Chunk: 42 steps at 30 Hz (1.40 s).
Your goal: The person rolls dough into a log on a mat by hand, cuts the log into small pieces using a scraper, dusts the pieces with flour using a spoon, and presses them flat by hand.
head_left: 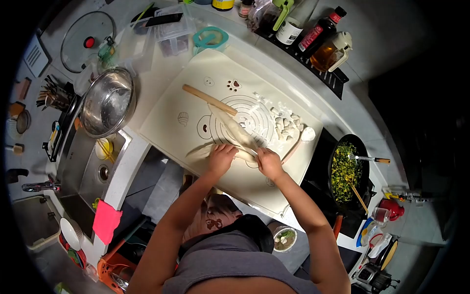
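My left hand (pixel 223 159) lies over a long strip of dough (pixel 198 152), its fingers curled on it. Close by, my right hand (pixel 269 164) is closed at the strip's right end; a thin pale edge shows by its fingers, too small to name. A second long piece of dough (pixel 230 126) runs diagonally from the rolling pin (pixel 209 99) down to my right hand. Several small cut dough pieces (pixel 286 122) lie in scattered flour at the right. All rest on a cream pastry mat (pixel 169 120) printed with circles.
A wok (pixel 346 169) of chopped greens and yellow bits, with a spatula, stands on the stove at right. At left are a steel bowl (pixel 108 102) and a sink (pixel 85 171). Bottles (pixel 318 34) line a rack behind the mat. A small white round thing (pixel 307 134) sits at the mat's right side.
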Each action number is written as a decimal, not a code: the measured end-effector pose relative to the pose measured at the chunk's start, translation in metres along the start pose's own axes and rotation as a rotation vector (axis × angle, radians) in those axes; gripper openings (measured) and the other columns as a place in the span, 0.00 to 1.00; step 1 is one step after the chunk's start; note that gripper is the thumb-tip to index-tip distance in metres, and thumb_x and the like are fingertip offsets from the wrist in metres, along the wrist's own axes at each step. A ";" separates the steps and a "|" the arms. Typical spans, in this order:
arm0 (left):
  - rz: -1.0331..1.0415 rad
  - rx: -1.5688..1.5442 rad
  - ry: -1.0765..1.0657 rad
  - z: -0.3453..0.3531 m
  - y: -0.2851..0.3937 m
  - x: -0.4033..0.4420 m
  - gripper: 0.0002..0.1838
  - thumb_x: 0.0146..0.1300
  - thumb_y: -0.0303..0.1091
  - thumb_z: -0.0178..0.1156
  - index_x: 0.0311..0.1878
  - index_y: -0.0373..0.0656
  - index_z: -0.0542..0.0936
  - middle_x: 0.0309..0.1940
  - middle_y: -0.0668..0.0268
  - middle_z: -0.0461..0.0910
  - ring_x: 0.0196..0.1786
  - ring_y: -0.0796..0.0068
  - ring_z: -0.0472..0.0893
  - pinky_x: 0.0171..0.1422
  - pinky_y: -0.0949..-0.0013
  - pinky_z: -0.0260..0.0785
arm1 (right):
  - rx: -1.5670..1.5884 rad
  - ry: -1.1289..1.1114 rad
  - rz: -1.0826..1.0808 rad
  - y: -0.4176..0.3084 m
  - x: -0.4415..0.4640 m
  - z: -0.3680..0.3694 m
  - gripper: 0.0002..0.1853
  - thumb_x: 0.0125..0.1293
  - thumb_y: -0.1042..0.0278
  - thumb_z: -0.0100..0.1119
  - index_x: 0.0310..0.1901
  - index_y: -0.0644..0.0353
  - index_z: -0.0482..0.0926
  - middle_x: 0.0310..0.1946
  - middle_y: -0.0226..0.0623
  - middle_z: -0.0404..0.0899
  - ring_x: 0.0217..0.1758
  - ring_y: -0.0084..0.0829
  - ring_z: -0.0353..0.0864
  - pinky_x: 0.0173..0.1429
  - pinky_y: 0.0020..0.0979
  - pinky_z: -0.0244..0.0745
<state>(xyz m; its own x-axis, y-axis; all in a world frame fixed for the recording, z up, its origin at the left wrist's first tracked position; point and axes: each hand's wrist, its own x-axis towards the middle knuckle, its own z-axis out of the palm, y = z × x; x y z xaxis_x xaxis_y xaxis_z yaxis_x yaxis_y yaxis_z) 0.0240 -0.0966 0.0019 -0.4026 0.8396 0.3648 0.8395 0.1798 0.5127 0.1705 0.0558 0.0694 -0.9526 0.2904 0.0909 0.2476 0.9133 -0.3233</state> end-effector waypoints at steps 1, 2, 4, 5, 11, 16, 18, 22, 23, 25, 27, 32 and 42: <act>0.006 -0.003 0.004 0.001 -0.002 -0.001 0.10 0.53 0.30 0.57 0.39 0.49 0.81 0.40 0.72 0.79 0.48 0.68 0.76 0.56 0.60 0.65 | -0.002 0.011 -0.004 0.000 0.001 0.003 0.09 0.50 0.77 0.57 0.34 0.61 0.72 0.29 0.44 0.77 0.34 0.45 0.80 0.38 0.42 0.77; 0.013 -0.007 0.008 0.001 -0.003 -0.001 0.10 0.52 0.30 0.57 0.39 0.49 0.81 0.40 0.72 0.79 0.48 0.68 0.76 0.55 0.60 0.65 | 0.011 0.006 -0.005 0.001 0.001 0.005 0.09 0.50 0.77 0.57 0.34 0.61 0.72 0.29 0.44 0.78 0.34 0.46 0.80 0.39 0.42 0.77; 0.024 -0.012 0.012 0.000 -0.002 0.000 0.10 0.52 0.29 0.58 0.39 0.50 0.81 0.40 0.72 0.79 0.48 0.68 0.76 0.55 0.60 0.65 | 0.033 -0.005 -0.006 0.005 0.002 0.008 0.09 0.50 0.78 0.56 0.34 0.61 0.71 0.29 0.44 0.78 0.35 0.46 0.80 0.39 0.42 0.77; 0.027 -0.012 0.013 0.000 -0.002 0.000 0.10 0.52 0.29 0.58 0.39 0.50 0.81 0.40 0.72 0.79 0.47 0.68 0.76 0.55 0.60 0.65 | 0.027 -0.008 -0.010 0.006 0.002 0.011 0.09 0.49 0.78 0.56 0.35 0.61 0.72 0.29 0.44 0.78 0.35 0.46 0.80 0.40 0.42 0.77; 0.043 -0.043 -0.013 -0.008 -0.001 0.002 0.12 0.52 0.28 0.60 0.42 0.48 0.80 0.44 0.69 0.79 0.48 0.64 0.75 0.54 0.60 0.65 | 0.020 -0.028 -0.084 0.007 0.015 0.030 0.10 0.48 0.76 0.57 0.35 0.61 0.72 0.29 0.43 0.78 0.36 0.45 0.80 0.40 0.40 0.77; 0.043 -0.001 0.012 -0.009 0.000 0.001 0.14 0.50 0.29 0.62 0.43 0.48 0.80 0.45 0.70 0.79 0.49 0.64 0.75 0.54 0.60 0.65 | -0.016 0.061 -0.050 0.009 0.013 0.043 0.15 0.49 0.74 0.58 0.41 0.62 0.74 0.30 0.44 0.79 0.36 0.44 0.81 0.39 0.38 0.77; -0.014 0.066 0.058 -0.009 0.009 0.002 0.13 0.49 0.31 0.61 0.41 0.49 0.80 0.42 0.72 0.79 0.49 0.68 0.75 0.55 0.61 0.65 | 0.017 0.163 0.017 0.014 0.018 0.045 0.17 0.50 0.74 0.58 0.45 0.63 0.75 0.31 0.44 0.79 0.35 0.44 0.81 0.39 0.39 0.77; 0.124 0.229 0.015 -0.011 -0.012 0.001 0.16 0.44 0.34 0.66 0.40 0.51 0.80 0.43 0.73 0.79 0.49 0.70 0.75 0.55 0.62 0.64 | 0.263 0.209 0.254 0.033 0.009 0.043 0.16 0.60 0.69 0.60 0.49 0.68 0.76 0.26 0.42 0.79 0.25 0.36 0.77 0.31 0.35 0.74; 0.133 0.207 -0.027 -0.012 -0.016 -0.003 0.16 0.45 0.34 0.65 0.41 0.52 0.80 0.43 0.73 0.79 0.50 0.70 0.74 0.56 0.62 0.64 | 0.364 0.220 0.341 0.039 0.000 0.043 0.16 0.62 0.68 0.61 0.49 0.68 0.77 0.25 0.41 0.79 0.22 0.30 0.76 0.29 0.32 0.72; 0.156 0.151 -0.116 -0.018 -0.017 -0.009 0.15 0.46 0.34 0.65 0.41 0.53 0.79 0.42 0.72 0.79 0.50 0.69 0.74 0.56 0.62 0.64 | 0.666 0.329 0.692 0.050 -0.020 0.038 0.21 0.61 0.68 0.67 0.51 0.71 0.74 0.29 0.36 0.80 0.28 0.22 0.76 0.32 0.30 0.73; 0.226 0.045 -0.239 -0.031 -0.019 -0.011 0.16 0.49 0.33 0.64 0.45 0.54 0.79 0.42 0.71 0.78 0.52 0.67 0.73 0.58 0.61 0.63 | 0.769 0.695 0.619 0.061 -0.035 0.039 0.26 0.59 0.69 0.68 0.56 0.70 0.71 0.36 0.41 0.79 0.37 0.28 0.79 0.44 0.30 0.76; 0.121 -0.117 -0.412 -0.042 -0.013 0.013 0.20 0.56 0.29 0.60 0.55 0.51 0.76 0.51 0.64 0.75 0.55 0.60 0.72 0.64 0.58 0.61 | 0.556 0.640 0.855 0.065 -0.066 0.044 0.31 0.57 0.70 0.68 0.60 0.70 0.67 0.46 0.51 0.79 0.49 0.38 0.80 0.54 0.33 0.74; 0.275 0.400 -0.394 0.006 -0.056 0.102 0.30 0.53 0.28 0.63 0.63 0.51 0.72 0.56 0.63 0.73 0.63 0.59 0.70 0.71 0.48 0.52 | 0.118 0.622 0.611 0.013 -0.041 0.028 0.23 0.53 0.74 0.59 0.54 0.68 0.74 0.52 0.56 0.75 0.55 0.53 0.73 0.62 0.45 0.67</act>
<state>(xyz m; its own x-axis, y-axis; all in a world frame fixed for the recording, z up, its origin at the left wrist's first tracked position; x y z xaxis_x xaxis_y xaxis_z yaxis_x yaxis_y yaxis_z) -0.0615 -0.0177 0.0056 -0.0515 0.9947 0.0886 0.9957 0.0442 0.0820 0.2077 0.0475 0.0353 -0.3817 0.8532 0.3554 0.6300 0.5216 -0.5754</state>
